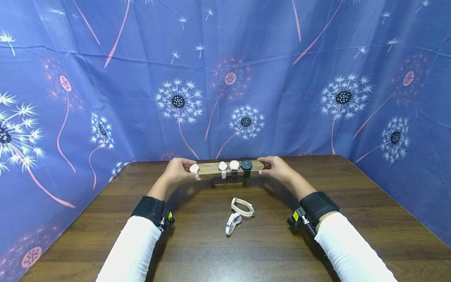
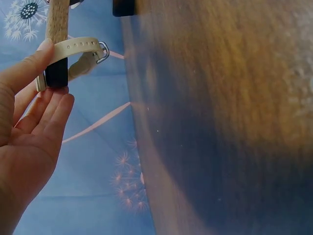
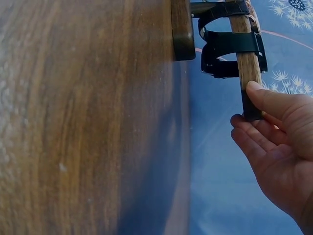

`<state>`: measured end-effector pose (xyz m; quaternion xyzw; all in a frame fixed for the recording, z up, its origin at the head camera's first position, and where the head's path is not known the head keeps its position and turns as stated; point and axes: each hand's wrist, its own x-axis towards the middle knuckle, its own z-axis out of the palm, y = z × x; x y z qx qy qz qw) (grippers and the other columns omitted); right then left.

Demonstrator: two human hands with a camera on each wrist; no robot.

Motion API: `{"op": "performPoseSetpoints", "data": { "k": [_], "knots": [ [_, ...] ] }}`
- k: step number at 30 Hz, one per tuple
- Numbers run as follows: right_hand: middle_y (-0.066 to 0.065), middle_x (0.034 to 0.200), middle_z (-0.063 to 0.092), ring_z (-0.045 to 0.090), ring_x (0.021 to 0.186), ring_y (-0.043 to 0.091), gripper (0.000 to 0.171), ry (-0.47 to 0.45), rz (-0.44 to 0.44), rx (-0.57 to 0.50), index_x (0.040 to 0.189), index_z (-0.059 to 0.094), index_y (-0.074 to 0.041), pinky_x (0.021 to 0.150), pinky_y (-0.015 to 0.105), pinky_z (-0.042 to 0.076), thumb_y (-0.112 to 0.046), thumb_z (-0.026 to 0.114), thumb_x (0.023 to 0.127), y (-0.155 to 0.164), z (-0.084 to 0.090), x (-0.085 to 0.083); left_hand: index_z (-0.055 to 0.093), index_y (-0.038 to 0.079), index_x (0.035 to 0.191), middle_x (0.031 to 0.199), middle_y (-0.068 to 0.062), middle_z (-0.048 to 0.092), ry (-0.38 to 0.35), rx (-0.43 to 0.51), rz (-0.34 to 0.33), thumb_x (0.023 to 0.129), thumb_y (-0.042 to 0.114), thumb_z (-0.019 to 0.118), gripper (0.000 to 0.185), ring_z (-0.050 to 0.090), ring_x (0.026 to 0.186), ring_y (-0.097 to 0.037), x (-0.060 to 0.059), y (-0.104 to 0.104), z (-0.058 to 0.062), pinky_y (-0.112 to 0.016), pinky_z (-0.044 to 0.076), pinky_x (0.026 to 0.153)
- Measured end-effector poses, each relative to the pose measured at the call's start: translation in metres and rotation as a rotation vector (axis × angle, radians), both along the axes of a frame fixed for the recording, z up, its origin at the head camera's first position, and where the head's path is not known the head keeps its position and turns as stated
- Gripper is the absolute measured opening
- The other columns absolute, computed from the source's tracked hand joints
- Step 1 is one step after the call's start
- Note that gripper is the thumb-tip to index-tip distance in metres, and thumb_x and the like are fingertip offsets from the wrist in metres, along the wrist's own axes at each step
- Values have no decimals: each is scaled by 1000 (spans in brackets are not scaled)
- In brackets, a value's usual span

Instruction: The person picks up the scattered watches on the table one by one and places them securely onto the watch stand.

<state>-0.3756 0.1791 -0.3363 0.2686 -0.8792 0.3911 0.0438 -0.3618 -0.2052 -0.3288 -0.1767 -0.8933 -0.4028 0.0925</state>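
Observation:
A wooden watch stand, a bar (image 1: 211, 168) on a dark base (image 1: 228, 182), stands at the far middle of the table. It carries two pale watches (image 1: 222, 167), a black watch (image 1: 246, 165) and a white watch (image 1: 194, 169) at its left end. My left hand (image 1: 179, 170) pinches that white watch's strap (image 2: 73, 46) against the bar end (image 2: 57, 19), thumb on the strap and fingers underneath. The right hand (image 1: 276, 166) pinches the bar's right end (image 3: 247, 68) between thumb and fingers, just past the black watch (image 3: 230, 44).
Two loose white watches (image 1: 242, 206) (image 1: 232, 223) lie on the brown wooden table (image 1: 317, 243) between my forearms. Blue dandelion-print cloth (image 1: 225, 78) walls the table at the back and both sides.

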Motion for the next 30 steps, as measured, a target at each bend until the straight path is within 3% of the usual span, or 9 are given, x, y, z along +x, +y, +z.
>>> {"op": "performPoseSetpoints", "data": {
  "k": [5,11,16,30],
  "knots": [
    [30,118,61,63,104,37,53,-4,-5,1,132,49,16,89,43,53,4,70,85,-1,-1,0,68,-7,113,95,-15,73,23,-24,-29,69,6,87,49,71,86,-24,0,2,2,-32,57,75],
    [30,119,60,63,103,38,52,30,-9,22,131,50,16,89,44,53,4,71,85,-1,-1,0,71,1,113,90,-6,74,22,-132,-2,67,12,90,51,67,78,-16,-4,7,7,-33,56,74],
    [30,117,61,64,102,37,51,47,-9,37,131,50,16,89,43,53,4,70,85,-1,-1,0,73,2,110,92,-7,74,75,-200,4,63,15,92,52,66,81,-18,-5,14,11,-36,54,77],
    [30,117,61,64,100,37,52,43,-11,65,130,50,17,84,42,55,5,71,84,-2,3,1,74,2,110,92,-7,73,103,-278,28,60,19,94,56,64,82,-19,-9,22,14,-37,53,77]
  ]
}}
